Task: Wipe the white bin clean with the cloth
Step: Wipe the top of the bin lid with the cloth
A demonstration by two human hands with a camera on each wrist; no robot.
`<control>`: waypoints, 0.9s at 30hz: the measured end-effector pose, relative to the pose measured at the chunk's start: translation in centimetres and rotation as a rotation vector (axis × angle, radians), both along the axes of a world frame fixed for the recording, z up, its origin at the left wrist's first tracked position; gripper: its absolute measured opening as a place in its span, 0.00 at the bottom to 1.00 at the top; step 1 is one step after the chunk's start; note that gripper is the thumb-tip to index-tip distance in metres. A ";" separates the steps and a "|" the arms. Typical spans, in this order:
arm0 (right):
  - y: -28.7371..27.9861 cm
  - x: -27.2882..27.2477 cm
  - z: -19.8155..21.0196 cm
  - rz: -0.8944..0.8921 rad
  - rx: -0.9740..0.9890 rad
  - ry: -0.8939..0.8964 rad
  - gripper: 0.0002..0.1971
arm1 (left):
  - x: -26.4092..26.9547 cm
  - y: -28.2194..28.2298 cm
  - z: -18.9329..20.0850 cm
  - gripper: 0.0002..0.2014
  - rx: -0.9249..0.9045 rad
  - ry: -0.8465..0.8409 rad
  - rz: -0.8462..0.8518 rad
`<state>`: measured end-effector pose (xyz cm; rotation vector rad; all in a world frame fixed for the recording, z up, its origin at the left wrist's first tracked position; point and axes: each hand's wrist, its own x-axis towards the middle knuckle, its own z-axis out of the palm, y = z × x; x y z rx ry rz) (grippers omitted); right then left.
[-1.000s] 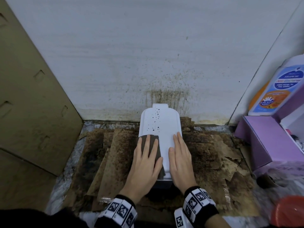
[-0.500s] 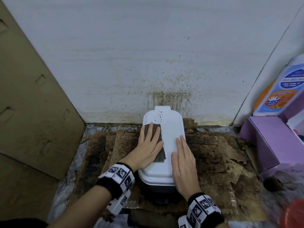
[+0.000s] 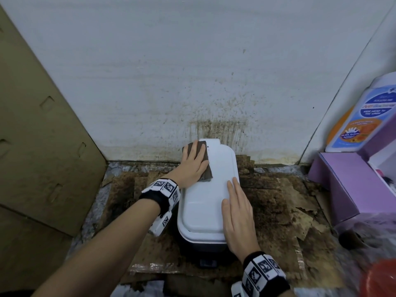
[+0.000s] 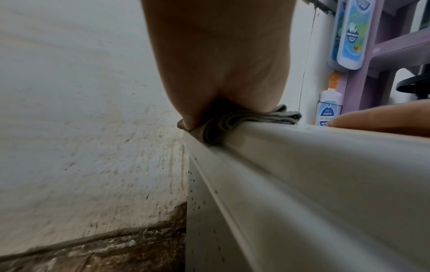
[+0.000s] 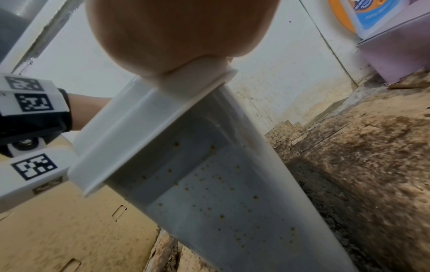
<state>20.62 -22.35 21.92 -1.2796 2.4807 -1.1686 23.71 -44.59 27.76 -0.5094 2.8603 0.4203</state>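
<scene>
A: So, where are you in the wipe?

B: Mid-stroke on the lid, by the look of it. Your left hand lies flat on the cloth, fingers straight and close together, pressing it onto the far left corner of the bin, right up by the wall.

A: And your right?

B: Your right hand rests flat on the near right part of the lid, fingers straight and together, gripping nothing. Looks like it's steadying the bin.

A: Where does the bin sit?

B: On the floor, on stained cardboard sheets, its far end against the wall. A tall cardboard panel stands to its left, a purple shelf with bottles to its right.

A: How does it look?

B: White lid, mostly clean in the middle. A few dark specks sit just right of the cloth at the far end. The wrist views show the side walls dotted with brown spots, so those seem untouched.

A: Next move?

B: I'd say drag the cloth right across the far edge to catch those specks. Keep firm flat pressure and keep your right hand bracing. After that the sides need doing, so you'll likely have to bunch the cloth and wipe downward. It's folded in layers, which should help.
</scene>
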 end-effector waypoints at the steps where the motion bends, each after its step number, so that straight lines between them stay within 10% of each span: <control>1: 0.0 0.0 0.0 -0.004 -0.001 0.011 0.27 | 0.2 0.4 0.2 0.27 -0.009 -0.001 -0.008; 9: 0.0 0.2 -0.1 -0.023 -0.020 0.001 0.27 | 4.8 5.2 -1.8 0.31 0.108 0.265 0.141; 14: 0.2 0.4 -0.2 -0.032 -0.026 0.036 0.27 | 8.3 9.5 -0.5 0.30 0.058 0.151 0.079; 19: 0.3 0.4 -0.5 -0.021 -0.016 0.057 0.28 | 10.6 10.9 -4.0 0.32 -0.177 0.517 -0.004; 27: 0.1 0.0 -0.9 -0.015 -0.011 0.091 0.29 | 10.0 10.9 -3.5 0.27 -0.158 0.396 0.016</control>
